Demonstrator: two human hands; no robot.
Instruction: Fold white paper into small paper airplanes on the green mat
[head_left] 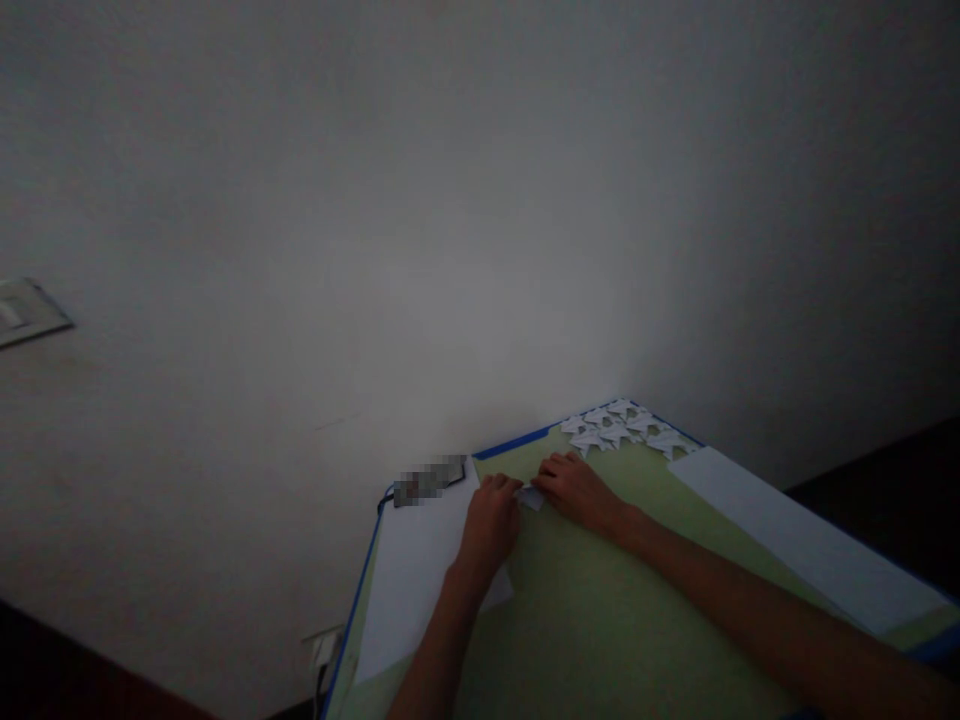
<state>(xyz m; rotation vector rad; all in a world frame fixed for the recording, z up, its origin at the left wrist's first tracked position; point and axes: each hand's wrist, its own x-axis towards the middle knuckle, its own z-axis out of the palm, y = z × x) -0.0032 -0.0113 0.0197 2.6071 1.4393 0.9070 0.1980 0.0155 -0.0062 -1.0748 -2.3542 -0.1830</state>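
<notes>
Between my two hands is a small folded piece of white paper (532, 497), just above or on the green tabletop (600, 600). My left hand (495, 510) pinches its left side, with fingers closed. From the right, my right hand (574, 488) grips the other side, fingers curled together. Much of the paper is hidden behind the fingers. Beyond my right hand lie several folded white paper shapes (615, 430) with pointed ends, grouped at the far corner of the table.
White paper sheets (412, 590) lie along the left side, with a blurred-out object (429, 482) at their far end. Another stretch of white paper (810, 540) runs along the right edge. Blue tape (517, 443) borders the table, and a grey wall (465, 220) rises behind.
</notes>
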